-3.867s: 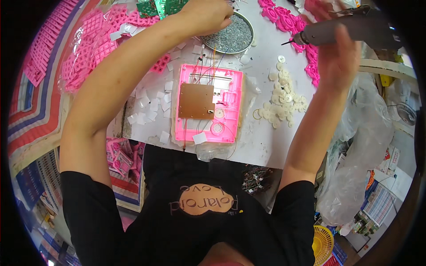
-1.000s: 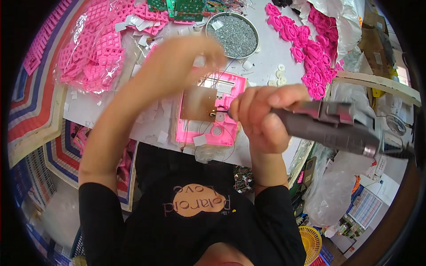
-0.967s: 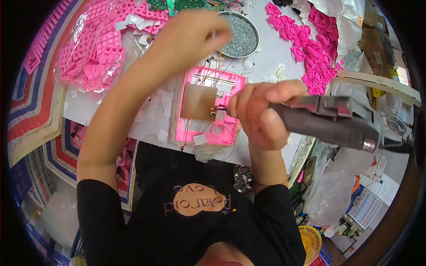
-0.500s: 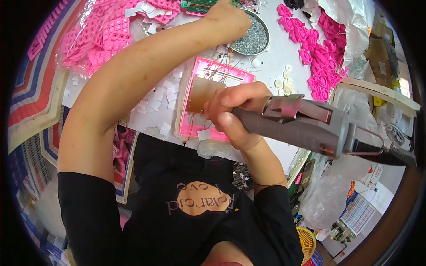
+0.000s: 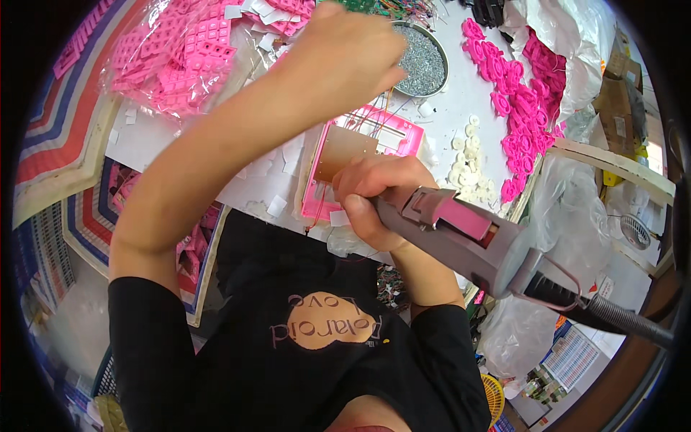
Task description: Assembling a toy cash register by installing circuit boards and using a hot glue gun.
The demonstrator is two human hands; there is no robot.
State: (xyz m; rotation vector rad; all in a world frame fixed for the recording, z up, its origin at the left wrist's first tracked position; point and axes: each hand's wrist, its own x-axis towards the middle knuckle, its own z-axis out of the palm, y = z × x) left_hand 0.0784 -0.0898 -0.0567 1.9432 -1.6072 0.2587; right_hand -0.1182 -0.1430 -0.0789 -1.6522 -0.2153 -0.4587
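Observation:
My right hand [image 5: 381,194] is wrapped round the grey body of an electric screwdriver [image 5: 439,227], whose cable end points to the lower right. Under that hand lies a shallow pink plastic housing [image 5: 412,146] with a brown board [image 5: 342,150] and thin wires in it; the screwdriver's tip is hidden. My left hand [image 5: 353,54], slightly blurred, is curled closed above the far side of the housing. It is beside a round tin [image 5: 445,61] full of small silver screws [image 5: 421,65]. What its fingers hold, if anything, cannot be made out.
Pink keypad parts [image 5: 173,65] in a clear bag lie far left. Pink ring-like pieces [image 5: 515,108] and white round pieces [image 5: 471,162] are spread on the right, near a silver bag [image 5: 579,57]. Green circuit boards [image 5: 363,7] sit behind the tin. White paper squares [image 5: 276,207] are scattered about.
My left hand has come away from the screw tin, toward the left and nearer me. The screwdriver's cable end has swung down while my right hand keeps its grip.

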